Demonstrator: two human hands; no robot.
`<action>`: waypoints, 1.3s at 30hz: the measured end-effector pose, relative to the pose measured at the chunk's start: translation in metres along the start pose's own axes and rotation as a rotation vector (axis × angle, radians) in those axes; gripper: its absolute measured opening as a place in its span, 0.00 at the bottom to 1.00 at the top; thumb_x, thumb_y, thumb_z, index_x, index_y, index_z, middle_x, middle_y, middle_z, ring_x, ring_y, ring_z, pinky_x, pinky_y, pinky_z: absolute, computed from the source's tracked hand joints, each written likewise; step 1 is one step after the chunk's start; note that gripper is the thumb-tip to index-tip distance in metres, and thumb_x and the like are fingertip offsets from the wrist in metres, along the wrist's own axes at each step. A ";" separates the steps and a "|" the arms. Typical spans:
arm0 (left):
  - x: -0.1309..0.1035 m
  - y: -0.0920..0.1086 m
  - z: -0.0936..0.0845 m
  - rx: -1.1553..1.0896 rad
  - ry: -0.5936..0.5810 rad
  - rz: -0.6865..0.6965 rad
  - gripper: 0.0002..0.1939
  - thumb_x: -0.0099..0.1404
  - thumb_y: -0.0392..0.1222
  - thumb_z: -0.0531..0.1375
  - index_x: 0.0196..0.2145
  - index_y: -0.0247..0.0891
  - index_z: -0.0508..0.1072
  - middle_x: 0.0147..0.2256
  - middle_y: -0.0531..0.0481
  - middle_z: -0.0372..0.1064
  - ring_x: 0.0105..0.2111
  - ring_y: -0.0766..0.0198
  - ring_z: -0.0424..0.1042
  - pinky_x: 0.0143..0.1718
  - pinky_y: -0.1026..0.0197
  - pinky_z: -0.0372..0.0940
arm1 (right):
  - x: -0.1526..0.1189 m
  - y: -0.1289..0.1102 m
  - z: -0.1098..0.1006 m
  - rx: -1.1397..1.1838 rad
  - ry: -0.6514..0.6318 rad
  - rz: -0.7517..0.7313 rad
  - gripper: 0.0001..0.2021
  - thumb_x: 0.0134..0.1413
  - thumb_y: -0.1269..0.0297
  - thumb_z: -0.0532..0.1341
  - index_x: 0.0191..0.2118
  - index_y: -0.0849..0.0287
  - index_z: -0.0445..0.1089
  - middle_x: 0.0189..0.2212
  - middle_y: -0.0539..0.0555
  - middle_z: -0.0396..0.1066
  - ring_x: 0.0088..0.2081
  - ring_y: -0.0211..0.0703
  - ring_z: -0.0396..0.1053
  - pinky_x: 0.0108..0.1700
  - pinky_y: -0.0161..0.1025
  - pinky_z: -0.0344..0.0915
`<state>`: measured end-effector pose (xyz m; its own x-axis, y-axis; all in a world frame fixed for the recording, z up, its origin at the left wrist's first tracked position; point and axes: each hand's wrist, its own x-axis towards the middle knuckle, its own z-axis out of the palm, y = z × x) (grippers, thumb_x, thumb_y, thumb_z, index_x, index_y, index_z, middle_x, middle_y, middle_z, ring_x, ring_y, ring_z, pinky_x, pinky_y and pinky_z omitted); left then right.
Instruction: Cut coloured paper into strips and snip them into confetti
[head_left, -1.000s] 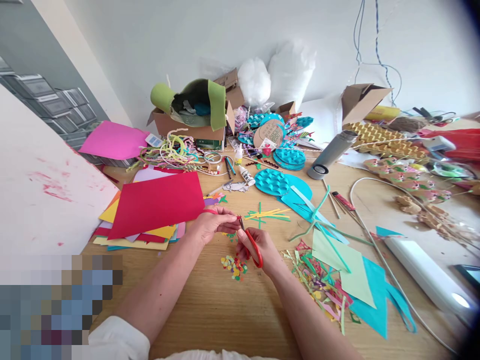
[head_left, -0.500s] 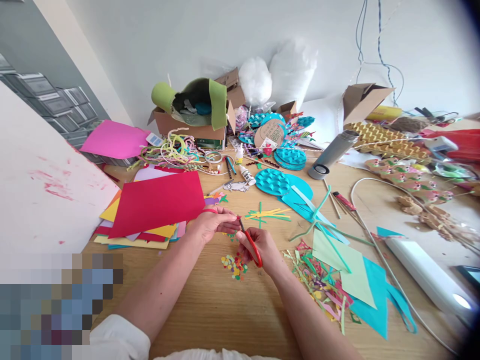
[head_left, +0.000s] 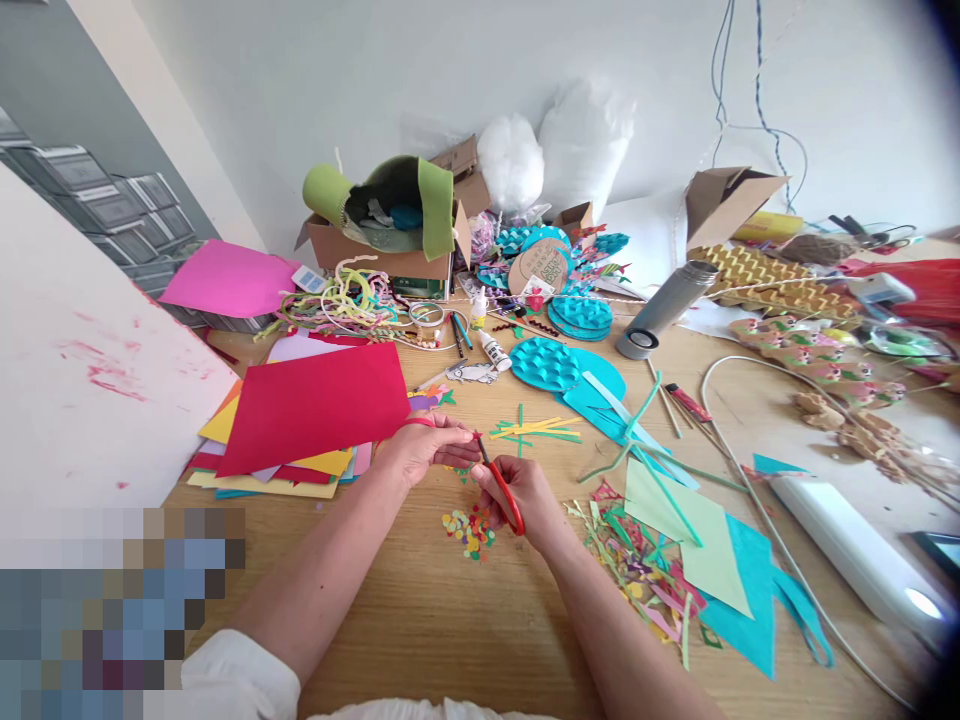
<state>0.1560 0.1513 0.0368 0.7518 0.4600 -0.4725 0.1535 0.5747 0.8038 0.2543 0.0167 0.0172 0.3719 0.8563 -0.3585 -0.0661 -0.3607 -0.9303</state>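
Head view, seen from my grip:
- Left hand, one: thumb and fingers pinching red paper, one small piece, at the scissors' tip; presumably pinched to steady its edge for the blades.
- Right hand, one: closed round the handles of scissors, one pair, angled toward my left fingertips, probably for fine control. Blade contact: cannot tell.
- Dots: just below the grip, overlapping, uncountable; likely grouped to stay together.
- Strips: beyond my right hand, crossed, several.
- Scraps: right of my right wrist, many, perhaps heaped aside.
- Red sheet: one, left of my left hand, topping a stack.
- Bottles: two, beyond both hands.
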 end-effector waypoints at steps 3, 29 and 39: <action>0.000 0.000 -0.001 0.004 0.011 0.001 0.07 0.48 0.33 0.66 0.27 0.30 0.74 0.26 0.42 0.75 0.26 0.60 0.75 0.29 0.62 0.70 | 0.000 -0.001 0.000 -0.005 -0.001 0.001 0.22 0.41 0.45 0.64 0.21 0.58 0.59 0.13 0.48 0.67 0.12 0.35 0.63 0.13 0.30 0.55; -0.004 0.005 -0.005 0.038 -0.026 -0.013 0.11 0.47 0.37 0.68 0.29 0.29 0.73 0.27 0.40 0.76 0.27 0.57 0.76 0.32 0.58 0.70 | -0.001 -0.001 0.000 -0.006 -0.003 0.038 0.21 0.40 0.48 0.66 0.20 0.57 0.58 0.11 0.46 0.65 0.10 0.35 0.59 0.10 0.30 0.50; -0.016 0.008 -0.007 0.157 -0.005 -0.001 0.14 0.46 0.42 0.68 0.28 0.30 0.73 0.28 0.40 0.76 0.26 0.60 0.75 0.30 0.60 0.69 | -0.003 0.001 0.001 -0.008 -0.017 0.023 0.20 0.40 0.49 0.66 0.20 0.57 0.57 0.10 0.45 0.64 0.09 0.34 0.59 0.10 0.29 0.50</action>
<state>0.1413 0.1534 0.0484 0.7549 0.4557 -0.4717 0.2523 0.4621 0.8502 0.2521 0.0142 0.0174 0.3543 0.8538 -0.3813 -0.0670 -0.3835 -0.9211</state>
